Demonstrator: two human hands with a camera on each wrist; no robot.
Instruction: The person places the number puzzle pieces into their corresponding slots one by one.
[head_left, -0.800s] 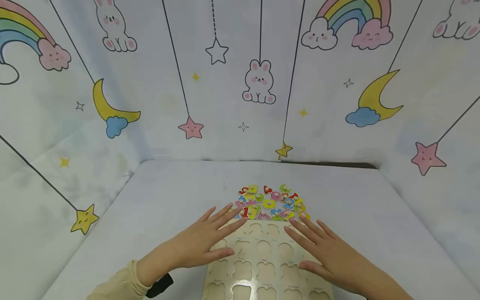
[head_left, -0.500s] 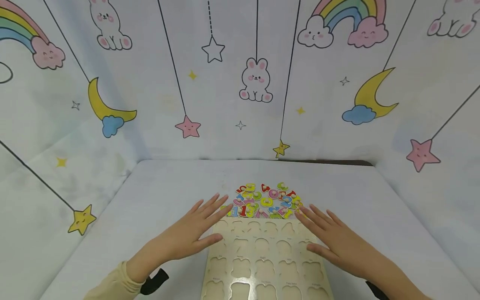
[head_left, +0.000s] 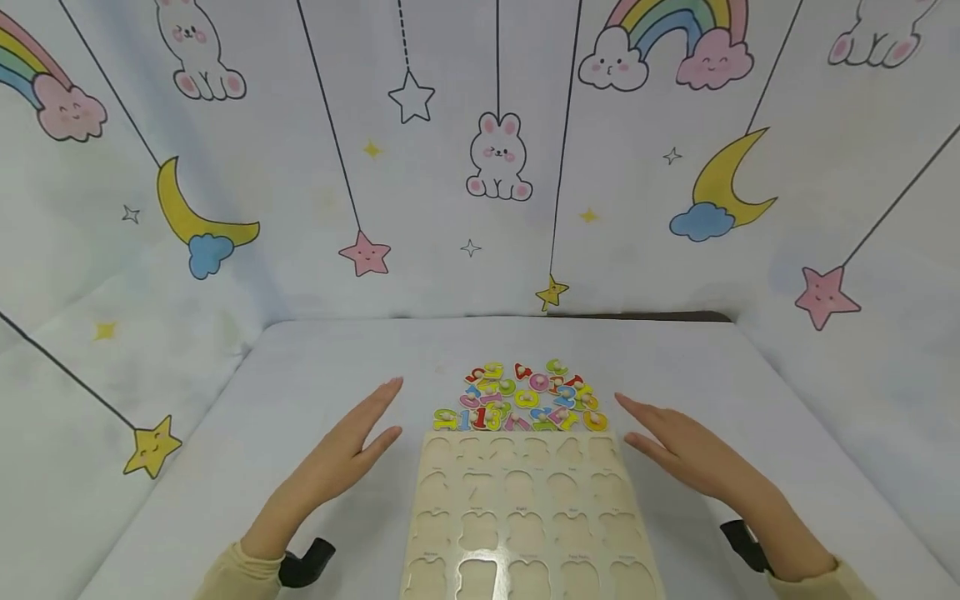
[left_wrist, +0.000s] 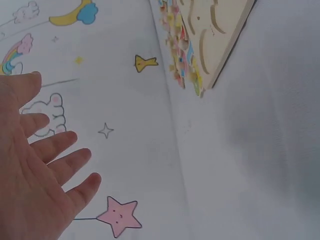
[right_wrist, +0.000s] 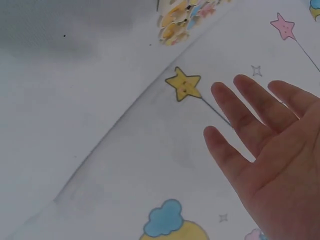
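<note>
A pale wooden puzzle board (head_left: 491, 500) with rows of shaped recesses lies on the table in the head view. Behind its far edge is a heap of colourful number pieces (head_left: 525, 398) with small knobs. My left hand (head_left: 341, 454) hovers to the left of the board, fingers straight and holding nothing. On the board's other side, my right hand (head_left: 690, 454) is held up with its fingers extended, also without anything in it. The left wrist view shows the spread fingers (left_wrist: 62, 150) and a corner of the board (left_wrist: 215, 45); the right wrist view shows the bare palm (right_wrist: 285, 165).
The white-covered table (head_left: 337, 358) is bounded at the back and sides by a white cloth (head_left: 435, 192) printed with bunnies, moons and stars. A dark strip (head_left: 645, 316) shows along the table's back edge. Black straps (head_left: 306, 563) sit at the wrists.
Both hands have moved apart, from over the board out to its left and right sides, turning edge-on. The board and number pieces are now uncovered. The head view has shifted slightly.
</note>
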